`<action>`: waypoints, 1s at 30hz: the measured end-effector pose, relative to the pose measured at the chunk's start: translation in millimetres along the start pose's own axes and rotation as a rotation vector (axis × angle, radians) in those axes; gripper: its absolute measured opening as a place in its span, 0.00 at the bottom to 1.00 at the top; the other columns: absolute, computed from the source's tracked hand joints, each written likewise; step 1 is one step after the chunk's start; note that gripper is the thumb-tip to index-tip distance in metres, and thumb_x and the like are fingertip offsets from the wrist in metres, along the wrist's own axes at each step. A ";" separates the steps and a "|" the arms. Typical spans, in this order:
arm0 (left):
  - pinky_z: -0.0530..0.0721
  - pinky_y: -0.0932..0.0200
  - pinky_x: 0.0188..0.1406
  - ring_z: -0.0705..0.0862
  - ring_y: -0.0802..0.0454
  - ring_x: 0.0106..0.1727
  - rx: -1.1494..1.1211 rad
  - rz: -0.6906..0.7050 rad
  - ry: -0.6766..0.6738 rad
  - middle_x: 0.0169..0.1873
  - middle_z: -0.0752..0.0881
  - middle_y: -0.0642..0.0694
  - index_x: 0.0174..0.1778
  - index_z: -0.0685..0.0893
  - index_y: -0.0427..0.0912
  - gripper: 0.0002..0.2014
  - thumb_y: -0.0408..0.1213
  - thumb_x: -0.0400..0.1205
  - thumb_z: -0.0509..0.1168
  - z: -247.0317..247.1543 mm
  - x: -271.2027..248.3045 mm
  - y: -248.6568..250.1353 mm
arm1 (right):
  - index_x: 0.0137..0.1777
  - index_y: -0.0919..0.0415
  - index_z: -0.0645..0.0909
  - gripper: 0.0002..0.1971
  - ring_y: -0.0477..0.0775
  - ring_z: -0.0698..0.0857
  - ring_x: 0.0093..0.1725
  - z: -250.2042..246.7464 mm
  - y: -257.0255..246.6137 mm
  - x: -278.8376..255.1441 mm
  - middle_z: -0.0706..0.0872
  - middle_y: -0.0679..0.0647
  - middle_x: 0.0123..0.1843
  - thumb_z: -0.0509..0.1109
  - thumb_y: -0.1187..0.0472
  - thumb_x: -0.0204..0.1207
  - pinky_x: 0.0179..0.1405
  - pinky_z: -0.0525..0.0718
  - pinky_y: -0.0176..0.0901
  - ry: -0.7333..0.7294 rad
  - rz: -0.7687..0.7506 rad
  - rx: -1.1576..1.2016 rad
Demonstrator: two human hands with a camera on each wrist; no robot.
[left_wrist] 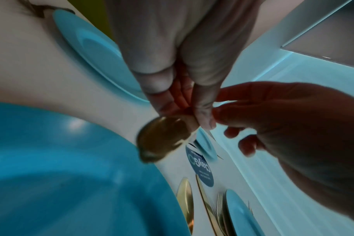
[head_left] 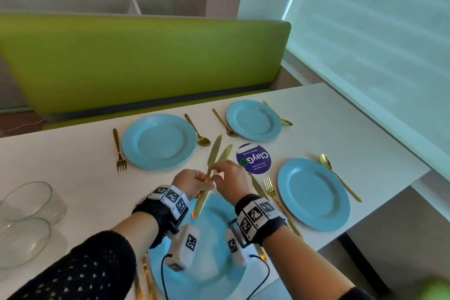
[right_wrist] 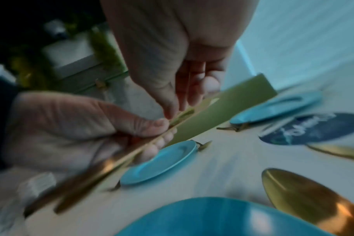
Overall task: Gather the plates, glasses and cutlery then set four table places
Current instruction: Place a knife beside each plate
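Cutlery step. Your left hand (head_left: pixel 192 182) grips two gold knives (head_left: pixel 213 161) above the near plate (head_left: pixel 214 212), blades toward 12 o'clock. Your right hand (head_left: pixel 229 175) pinches one knife. Next, likely: separate it and lay it beside a knifeless plate.
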State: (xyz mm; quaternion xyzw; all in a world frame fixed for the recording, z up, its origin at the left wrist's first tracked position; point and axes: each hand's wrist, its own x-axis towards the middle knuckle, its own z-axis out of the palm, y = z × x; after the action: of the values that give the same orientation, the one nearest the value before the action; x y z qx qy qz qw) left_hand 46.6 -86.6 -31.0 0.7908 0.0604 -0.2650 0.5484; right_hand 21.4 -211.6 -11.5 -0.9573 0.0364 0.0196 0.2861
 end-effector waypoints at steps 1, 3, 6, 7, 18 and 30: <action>0.82 0.60 0.37 0.81 0.49 0.32 0.006 -0.006 -0.017 0.28 0.83 0.45 0.31 0.82 0.42 0.08 0.28 0.71 0.74 -5.9 0.8 -0.8 | 0.54 0.60 0.88 0.13 0.61 0.84 0.55 5.2 -4.5 1.2 0.88 0.58 0.52 0.69 0.67 0.71 0.52 0.83 0.49 -0.006 -0.094 -0.025; 0.81 0.57 0.40 0.81 0.47 0.34 0.008 -0.022 -0.053 0.28 0.82 0.44 0.31 0.81 0.42 0.08 0.28 0.70 0.74 -17.5 2.8 -2.7 | 0.43 0.60 0.90 0.11 0.63 0.86 0.46 13.9 -7.9 2.4 0.90 0.57 0.43 0.71 0.70 0.63 0.41 0.87 0.52 0.021 -0.244 -0.093; 0.77 0.62 0.32 0.78 0.52 0.29 -0.010 -0.041 -0.073 0.25 0.81 0.46 0.33 0.82 0.41 0.08 0.28 0.70 0.75 -32.2 7.0 -5.7 | 0.38 0.54 0.91 0.13 0.58 0.87 0.37 21.0 -4.8 8.1 0.89 0.50 0.34 0.74 0.71 0.56 0.28 0.87 0.46 0.020 -0.392 -0.139; 0.77 0.62 0.32 0.79 0.52 0.29 -0.042 -0.052 -0.076 0.25 0.81 0.47 0.34 0.82 0.41 0.07 0.28 0.71 0.75 -35.4 8.8 -6.6 | 0.41 0.54 0.91 0.14 0.57 0.87 0.38 21.9 -4.7 10.5 0.89 0.50 0.35 0.75 0.71 0.57 0.28 0.87 0.44 0.018 -0.425 -0.163; 0.83 0.68 0.19 0.82 0.57 0.16 -0.393 -0.080 -0.032 0.24 0.83 0.40 0.36 0.78 0.32 0.07 0.26 0.81 0.63 -46.2 32.3 14.0 | 0.34 0.53 0.91 0.08 0.53 0.87 0.34 4.4 10.5 64.6 0.90 0.46 0.33 0.81 0.66 0.58 0.21 0.84 0.40 0.042 -0.506 -0.275; 0.81 0.68 0.16 0.80 0.48 0.30 -0.463 -0.114 0.321 0.32 0.82 0.38 0.39 0.75 0.35 0.10 0.29 0.86 0.54 -102.5 82.5 10.1 | 0.59 0.62 0.85 0.14 0.55 0.86 0.55 -8.5 31.2 199.9 0.87 0.55 0.51 0.63 0.57 0.80 0.47 0.85 0.40 -0.131 0.269 -0.286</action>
State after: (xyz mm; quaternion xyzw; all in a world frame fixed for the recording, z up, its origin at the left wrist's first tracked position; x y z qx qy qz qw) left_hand 157.0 -14.5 -36.2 0.6718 0.2497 -0.1461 0.6818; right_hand 218.2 -253.9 -33.1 -0.9714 0.1421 0.1247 0.1437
